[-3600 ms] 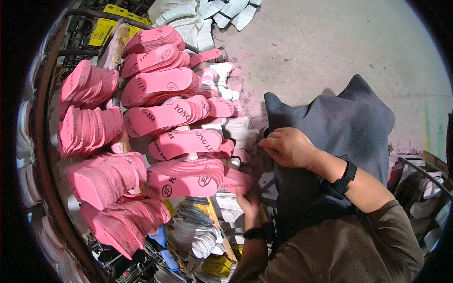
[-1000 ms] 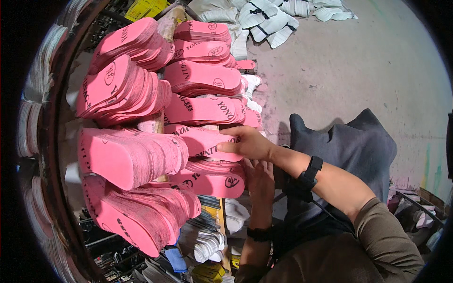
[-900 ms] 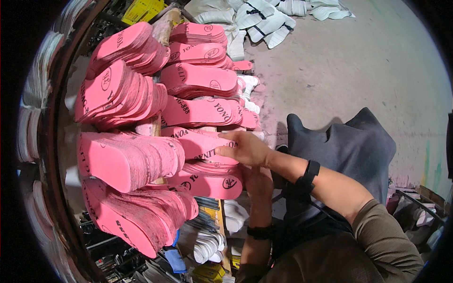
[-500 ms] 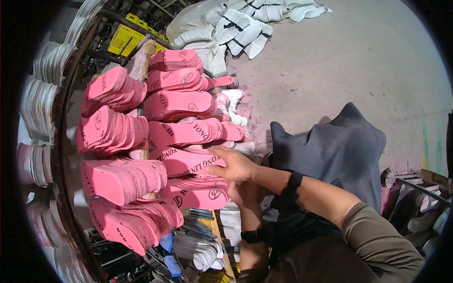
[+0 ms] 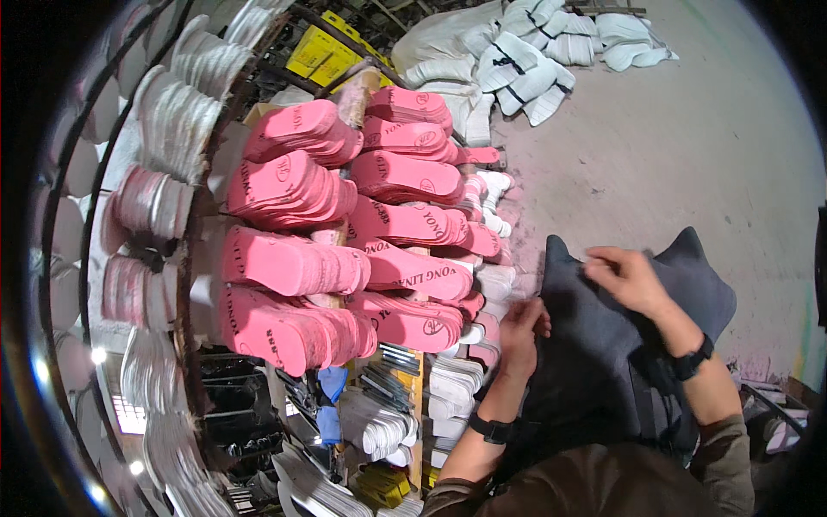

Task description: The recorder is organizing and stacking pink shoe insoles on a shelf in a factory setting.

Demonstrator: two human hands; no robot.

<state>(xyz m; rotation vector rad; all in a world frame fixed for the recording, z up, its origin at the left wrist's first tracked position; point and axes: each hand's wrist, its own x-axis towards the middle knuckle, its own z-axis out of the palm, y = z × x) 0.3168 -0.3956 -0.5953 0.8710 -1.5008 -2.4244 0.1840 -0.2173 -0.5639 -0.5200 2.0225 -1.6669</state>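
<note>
Stacks of pink, printed shoe insoles [image 5: 413, 271] lie in two columns at the left, overlapping like shingles. My left hand [image 5: 521, 332] is just right of the nearer stacks, its fingers loosely curled and apart, with nothing visible in them. Over my dark grey apron [image 5: 586, 362], my right hand [image 5: 627, 277] hovers with fingers stretched leftward and slightly bent, holding nothing I can see. White insole-shaped pieces [image 5: 495, 284] sit between the pink stacks and my left hand. Both wrists wear black bands.
A rack [image 5: 194, 258] with stacked white pieces [image 5: 164, 112] runs along the left. White tied bundles [image 5: 525, 73] lie on the floor at the back. Yellow boxes [image 5: 323, 52] stand at the back left. Below the pink stacks are more white pieces [image 5: 370, 422] and blue items [image 5: 330, 405].
Both hands have left the near pink stack; the right moved right over the apron, the left now sits beside the stacks. The view has shifted, moving the stacks rightward in it.
</note>
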